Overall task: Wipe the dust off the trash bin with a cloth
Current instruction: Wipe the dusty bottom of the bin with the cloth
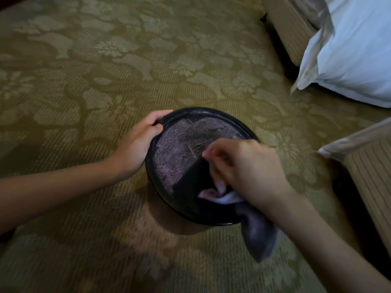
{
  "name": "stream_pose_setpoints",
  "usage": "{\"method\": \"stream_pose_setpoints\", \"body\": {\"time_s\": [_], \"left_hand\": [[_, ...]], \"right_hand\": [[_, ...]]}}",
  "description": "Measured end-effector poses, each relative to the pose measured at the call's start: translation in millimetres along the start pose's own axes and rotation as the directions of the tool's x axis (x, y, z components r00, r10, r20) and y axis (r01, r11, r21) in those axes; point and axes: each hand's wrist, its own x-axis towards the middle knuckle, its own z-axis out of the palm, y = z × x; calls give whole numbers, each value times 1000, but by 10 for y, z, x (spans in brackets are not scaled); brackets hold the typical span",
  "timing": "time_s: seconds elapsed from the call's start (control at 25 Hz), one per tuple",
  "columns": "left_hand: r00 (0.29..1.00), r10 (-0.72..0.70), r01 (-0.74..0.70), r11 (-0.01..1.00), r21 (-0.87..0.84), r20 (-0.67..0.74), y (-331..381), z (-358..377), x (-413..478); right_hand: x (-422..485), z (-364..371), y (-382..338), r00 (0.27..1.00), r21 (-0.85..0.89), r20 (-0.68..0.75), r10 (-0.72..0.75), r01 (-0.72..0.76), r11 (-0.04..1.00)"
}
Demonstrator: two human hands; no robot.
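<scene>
Black shows on the near wedge of the bin's [211,112] round top, wiped clean. Grey dust covers the rest, so I judge you're under halfway. It stands on the carpet [105,81], axis vertical, top facing you. Your left hand [137,142] grips the rim; your right hand [247,168] clutches the cloth [258,235].

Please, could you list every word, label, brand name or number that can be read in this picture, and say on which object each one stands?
No readable text in this view.
trash bin: only dust and wipe marks, no label or brand visible.
cloth: plain and blurred, no print visible.
carpet: only a floral pattern.
pillow: plain, no tag visible.
</scene>
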Motion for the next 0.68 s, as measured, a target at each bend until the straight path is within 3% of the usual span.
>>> {"method": "stream_pose_setpoints", "body": {"time_s": [0.08,0.16,0.2,0.28,0.36,0.44,0.52,0.56,0.64,0.68], "left_hand": [[1000,-5,5,1000,15,-6,12,-10,-10],[1000,-3,3,1000,10,-1,15,-10,-22],[1000,3,-3,1000,4,9,14,-6,-29],[1000,7,-7,1000,-24,7,10,-2,-47],[1000,7,-7,999,-41,-4,0,-3,-40],[1000,12,-12,999,-44,1,4,9,-20],[1000,13,-12,999,-43,5,8,5,-16],[1000,12,-11,999,-36,12,14,4,-23],[999,8,-7,1000,-22,33,21,8,-41],[999,13,-12,1000,-20,35,22,4,-47]], "right_hand": [[77,10,156,973,-16,-33,229,-230,973],[80,47,154,957,-86,-80,279,-285,955],[51,46,103,971,-95,-91,220,-229,969],[-18,-10,-106,1000,45,-24,-4,5,999],[-89,-1,-331,973,172,55,-224,212,962],[-51,14,-396,964,165,64,-259,246,955],[17,75,-281,993,40,-28,-115,116,992],[56,87,-166,998,-28,-59,16,-17,999],[135,50,111,951,-22,-64,302,-304,952],[160,32,188,924,3,-52,379,-379,925]]}}
